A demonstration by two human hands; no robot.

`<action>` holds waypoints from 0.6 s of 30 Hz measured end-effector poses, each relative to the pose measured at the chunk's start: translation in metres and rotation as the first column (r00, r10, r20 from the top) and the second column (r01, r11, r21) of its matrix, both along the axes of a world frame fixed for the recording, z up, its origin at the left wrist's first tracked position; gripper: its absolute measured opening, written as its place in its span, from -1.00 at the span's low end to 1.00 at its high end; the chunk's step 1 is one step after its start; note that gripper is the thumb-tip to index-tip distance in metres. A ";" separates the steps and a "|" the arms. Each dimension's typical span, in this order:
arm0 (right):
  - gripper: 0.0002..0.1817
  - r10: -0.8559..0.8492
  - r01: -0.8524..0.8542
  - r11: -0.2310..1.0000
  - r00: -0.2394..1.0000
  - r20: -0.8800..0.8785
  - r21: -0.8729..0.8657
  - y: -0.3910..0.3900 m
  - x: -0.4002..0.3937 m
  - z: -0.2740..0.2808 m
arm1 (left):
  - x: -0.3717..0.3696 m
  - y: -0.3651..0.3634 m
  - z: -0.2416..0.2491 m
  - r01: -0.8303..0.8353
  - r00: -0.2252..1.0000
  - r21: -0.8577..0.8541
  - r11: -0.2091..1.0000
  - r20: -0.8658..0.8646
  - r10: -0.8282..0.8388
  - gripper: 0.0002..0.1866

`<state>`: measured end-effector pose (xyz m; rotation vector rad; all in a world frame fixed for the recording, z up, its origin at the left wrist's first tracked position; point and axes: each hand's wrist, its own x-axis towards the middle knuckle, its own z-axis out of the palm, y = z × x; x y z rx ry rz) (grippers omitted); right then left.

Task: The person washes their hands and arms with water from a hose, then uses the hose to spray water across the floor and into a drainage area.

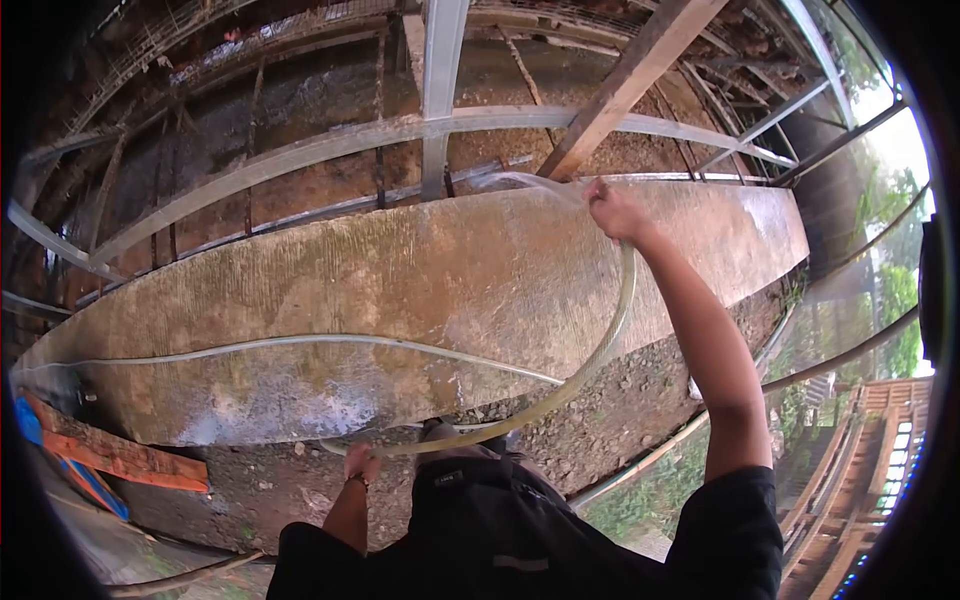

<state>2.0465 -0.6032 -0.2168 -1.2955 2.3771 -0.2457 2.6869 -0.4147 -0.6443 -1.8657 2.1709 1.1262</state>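
Observation:
A pale hose [600, 350] curves from my right hand down across the front of my body to my left hand. My right hand [615, 212], held out over the far side of the concrete slab [400, 270], is closed around the hose's end. Water [530, 181] sprays leftward from there toward the slab's far edge. Low at the near side, my left hand [362, 463] is closed on another part of the same hose, beside my body.
A thinner hose [300, 340] lies along the slab. Metal rails [300, 160] and a wooden post [620, 90] stand beyond its far edge. Orange boards [130, 450] lie at the lower left, stony soil [620, 400] along the near side.

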 end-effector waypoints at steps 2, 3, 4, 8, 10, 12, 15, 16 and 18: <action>-0.67 -0.033 0.033 0.999 0.997 0.074 -0.007 0.002 0.006 -0.001 | 0.015 0.005 -0.016 -0.061 0.991 -0.056 0.997 -0.120 0.054 -0.65; -0.68 -0.031 0.031 0.999 0.995 0.095 -0.004 0.003 0.009 0.001 | 0.020 0.009 -0.029 -0.230 0.929 0.023 0.973 -0.294 0.227 -0.64; -0.68 -0.029 0.029 1.000 0.993 0.115 -0.001 0.004 0.012 0.005 | 0.023 0.013 -0.042 -0.375 0.807 0.131 0.918 -0.442 0.393 -0.63; -0.69 -0.011 0.016 1.000 0.982 0.189 -0.021 0.006 0.012 0.006 | 0.006 0.021 0.011 -0.270 0.951 -0.143 0.952 -0.195 0.241 -0.57; -0.70 -0.021 0.027 0.999 0.988 0.153 -0.039 0.008 0.007 0.000 | -0.003 0.023 0.030 -0.223 0.965 -0.214 0.951 -0.189 0.183 -0.56; -0.70 -0.008 0.015 0.997 0.994 0.109 -0.069 0.008 -0.001 -0.011 | -0.005 0.022 0.042 -0.171 0.977 -0.235 0.957 -0.165 0.134 -0.56; -0.70 0.021 -0.013 0.994 0.997 0.070 -0.110 0.007 -0.008 -0.023 | -0.003 0.023 0.046 -0.123 0.987 -0.212 0.969 -0.128 0.097 -0.58; -0.70 0.017 -0.008 0.994 0.996 0.084 -0.106 0.005 -0.003 -0.023 | -0.004 0.025 0.051 -0.132 0.986 -0.218 0.967 -0.129 0.105 -0.59; -0.71 0.031 -0.021 0.992 0.996 0.086 -0.122 0.000 0.007 -0.023 | -0.005 0.027 0.057 -0.138 0.985 -0.258 0.956 -0.135 0.106 -0.61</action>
